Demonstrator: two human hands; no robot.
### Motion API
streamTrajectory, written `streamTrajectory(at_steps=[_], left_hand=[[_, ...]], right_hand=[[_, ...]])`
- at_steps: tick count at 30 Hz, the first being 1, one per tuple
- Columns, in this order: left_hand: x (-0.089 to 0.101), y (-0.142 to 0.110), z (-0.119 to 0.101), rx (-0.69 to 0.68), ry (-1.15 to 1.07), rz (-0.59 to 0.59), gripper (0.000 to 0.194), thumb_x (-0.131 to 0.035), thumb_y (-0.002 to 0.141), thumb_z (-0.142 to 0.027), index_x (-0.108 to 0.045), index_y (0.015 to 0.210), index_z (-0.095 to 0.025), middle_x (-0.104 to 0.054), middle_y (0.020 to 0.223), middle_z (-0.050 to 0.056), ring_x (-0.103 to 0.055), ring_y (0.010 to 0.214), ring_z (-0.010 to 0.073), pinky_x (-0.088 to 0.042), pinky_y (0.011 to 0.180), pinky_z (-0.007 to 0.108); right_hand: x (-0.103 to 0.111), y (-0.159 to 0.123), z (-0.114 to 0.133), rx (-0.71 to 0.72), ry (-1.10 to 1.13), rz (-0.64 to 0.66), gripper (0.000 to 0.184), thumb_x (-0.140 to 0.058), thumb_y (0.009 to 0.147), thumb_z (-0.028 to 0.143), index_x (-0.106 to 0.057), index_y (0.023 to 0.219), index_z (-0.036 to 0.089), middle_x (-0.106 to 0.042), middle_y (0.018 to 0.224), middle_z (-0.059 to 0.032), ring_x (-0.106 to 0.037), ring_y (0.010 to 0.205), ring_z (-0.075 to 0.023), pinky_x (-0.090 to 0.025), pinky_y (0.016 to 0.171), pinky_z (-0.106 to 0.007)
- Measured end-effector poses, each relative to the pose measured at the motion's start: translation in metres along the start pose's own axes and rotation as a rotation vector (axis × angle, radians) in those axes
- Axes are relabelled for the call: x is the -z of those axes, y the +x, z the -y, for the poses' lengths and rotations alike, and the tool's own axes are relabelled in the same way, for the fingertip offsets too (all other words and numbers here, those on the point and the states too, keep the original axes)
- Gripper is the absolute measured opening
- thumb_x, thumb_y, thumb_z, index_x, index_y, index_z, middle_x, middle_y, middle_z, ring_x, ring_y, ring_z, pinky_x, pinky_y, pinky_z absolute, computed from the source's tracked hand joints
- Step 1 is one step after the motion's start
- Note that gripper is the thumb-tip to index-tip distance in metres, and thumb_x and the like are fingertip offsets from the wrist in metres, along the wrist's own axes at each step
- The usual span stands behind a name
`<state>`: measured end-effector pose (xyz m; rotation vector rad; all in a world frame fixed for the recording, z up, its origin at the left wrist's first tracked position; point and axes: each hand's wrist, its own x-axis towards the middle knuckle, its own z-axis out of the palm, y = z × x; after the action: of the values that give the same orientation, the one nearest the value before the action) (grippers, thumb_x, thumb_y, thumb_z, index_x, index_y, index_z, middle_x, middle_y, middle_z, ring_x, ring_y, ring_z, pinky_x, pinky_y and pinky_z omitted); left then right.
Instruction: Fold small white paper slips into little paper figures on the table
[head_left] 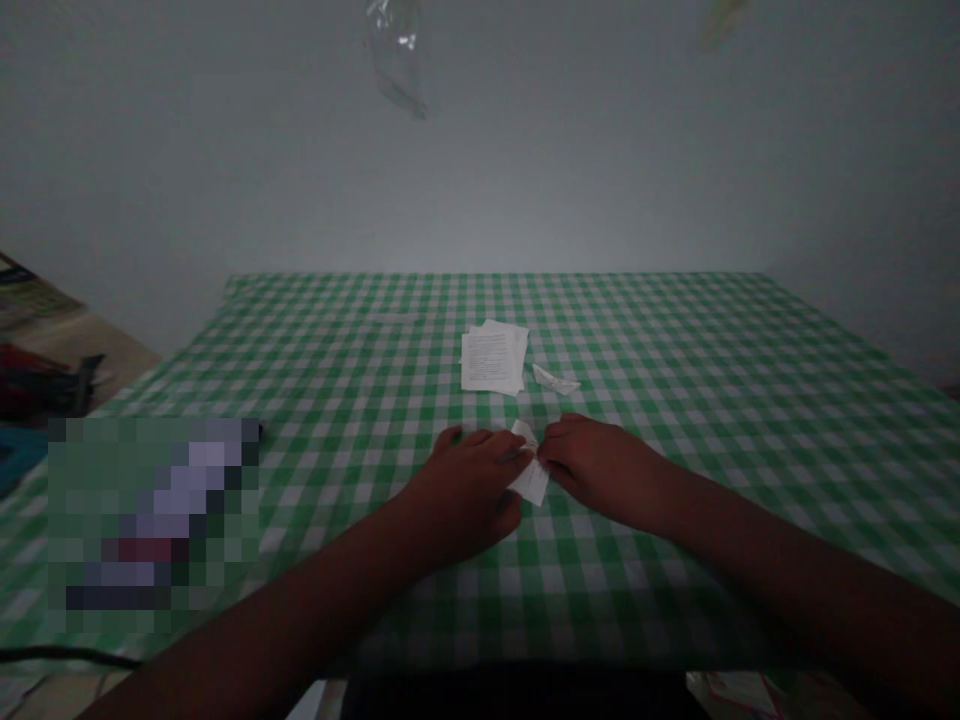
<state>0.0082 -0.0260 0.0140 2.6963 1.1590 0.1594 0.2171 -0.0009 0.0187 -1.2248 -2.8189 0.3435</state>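
Both my hands rest on a green and white checked tablecloth near the table's middle. My left hand and my right hand face each other, fingers pinched on a small folded piece of white paper held between them just above the cloth. The paper's ends stick out above and below the fingertips. A little farther back lies a small stack of printed white sheets, and a small torn paper scrap lies to its right.
A blurred-out object lies on the cloth at the left. Dark clutter sits beyond the table's left edge. A plain wall rises behind the table, with a clear plastic bag hanging at the top.
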Motion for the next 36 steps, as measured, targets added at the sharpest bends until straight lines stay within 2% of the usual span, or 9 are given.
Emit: streamTrajectory(at_steps=[5, 12, 16, 19, 22, 28, 31, 33, 36], left_hand=[[-0.001, 0.001, 0.000, 0.006, -0.012, -0.010, 0.051, -0.060, 0.085, -0.035, -0.049, 0.134, -0.024, -0.054, 0.137, 0.008, -0.052, 0.120, 0.0291, -0.034, 0.104, 0.056], [-0.003, 0.006, 0.006, -0.014, -0.059, -0.041, 0.044, -0.068, 0.081, -0.045, -0.059, 0.118, -0.023, -0.059, 0.129, 0.007, -0.052, 0.121, 0.0287, -0.028, 0.108, 0.056], [0.005, 0.005, 0.015, -0.079, -0.091, 0.000, 0.037, -0.064, 0.082, -0.034, -0.058, 0.117, -0.024, -0.057, 0.134, 0.006, -0.050, 0.125, 0.0277, -0.013, 0.113, 0.061], [0.010, 0.004, 0.024, -0.140, -0.134, 0.055, 0.043, -0.058, 0.080, -0.019, -0.056, 0.122, -0.026, -0.054, 0.139, 0.004, -0.048, 0.129, 0.0247, -0.008, 0.116, 0.060], [0.012, 0.006, 0.033, -0.193, -0.138, 0.078, 0.043, -0.050, 0.080, -0.007, -0.060, 0.115, -0.029, -0.057, 0.136, -0.001, -0.046, 0.131, 0.0216, -0.004, 0.116, 0.059], [0.018, 0.005, 0.039, -0.145, -0.011, 0.024, 0.042, -0.058, 0.079, -0.008, -0.069, 0.109, -0.035, -0.055, 0.133, -0.001, -0.045, 0.126, 0.0234, -0.022, 0.112, 0.051], [0.022, 0.003, 0.035, -0.089, 0.017, 0.008, 0.036, -0.060, 0.081, -0.014, -0.069, 0.109, -0.033, -0.055, 0.132, 0.001, -0.045, 0.125, 0.0256, -0.023, 0.110, 0.052], [0.022, 0.002, 0.032, -0.053, 0.018, -0.001, 0.025, -0.061, 0.086, -0.026, -0.069, 0.109, -0.032, -0.055, 0.131, 0.002, -0.045, 0.124, 0.0275, -0.023, 0.109, 0.054], [0.019, 0.003, 0.029, -0.024, 0.012, 0.002, 0.031, -0.066, 0.084, -0.043, -0.067, 0.113, -0.031, -0.056, 0.128, 0.003, -0.046, 0.121, 0.0290, -0.022, 0.108, 0.056]], right_hand=[[0.002, -0.006, 0.001, 0.005, 0.027, 0.037, 0.022, -0.049, 0.093, 0.016, -0.067, 0.081, 0.016, -0.067, 0.084, -0.0064, -0.060, 0.087, -0.0194, -0.044, 0.076, -0.030], [0.012, -0.013, -0.011, 0.019, 0.198, 0.100, 0.016, -0.053, 0.088, 0.014, -0.067, 0.080, 0.018, -0.066, 0.084, -0.0026, -0.060, 0.079, -0.0156, -0.044, 0.076, -0.028], [0.011, -0.008, -0.021, 0.077, 0.262, 0.009, 0.016, -0.051, 0.090, 0.016, -0.067, 0.091, 0.018, -0.065, 0.091, -0.0037, -0.059, 0.083, -0.0162, -0.046, 0.077, -0.029], [0.007, -0.004, -0.024, 0.197, 0.291, -0.063, 0.021, -0.050, 0.092, 0.014, -0.067, 0.104, 0.018, -0.065, 0.103, -0.0060, -0.059, 0.098, -0.0174, -0.045, 0.089, -0.032], [0.004, -0.002, -0.024, 0.303, 0.261, -0.076, 0.025, -0.051, 0.091, 0.011, -0.068, 0.109, 0.018, -0.064, 0.115, -0.0076, -0.056, 0.110, -0.0185, -0.040, 0.100, -0.036], [0.007, -0.004, -0.019, 0.340, 0.162, -0.034, 0.025, -0.050, 0.093, 0.014, -0.069, 0.109, 0.018, -0.066, 0.113, -0.0066, -0.056, 0.106, -0.0195, -0.042, 0.096, -0.036], [0.007, -0.007, -0.015, 0.320, 0.089, -0.015, 0.026, -0.048, 0.094, 0.017, -0.069, 0.110, 0.018, -0.066, 0.108, -0.0073, -0.055, 0.104, -0.0212, -0.043, 0.094, -0.037], [0.006, -0.009, -0.011, 0.318, 0.038, -0.007, 0.027, -0.047, 0.094, 0.018, -0.069, 0.111, 0.018, -0.065, 0.105, -0.0072, -0.055, 0.100, -0.0211, -0.043, 0.095, -0.039], [0.004, -0.011, -0.008, 0.331, -0.032, 0.002, 0.027, -0.046, 0.095, 0.019, -0.069, 0.110, 0.018, -0.064, 0.097, -0.0067, -0.054, 0.094, -0.0208, -0.043, 0.094, -0.041]])
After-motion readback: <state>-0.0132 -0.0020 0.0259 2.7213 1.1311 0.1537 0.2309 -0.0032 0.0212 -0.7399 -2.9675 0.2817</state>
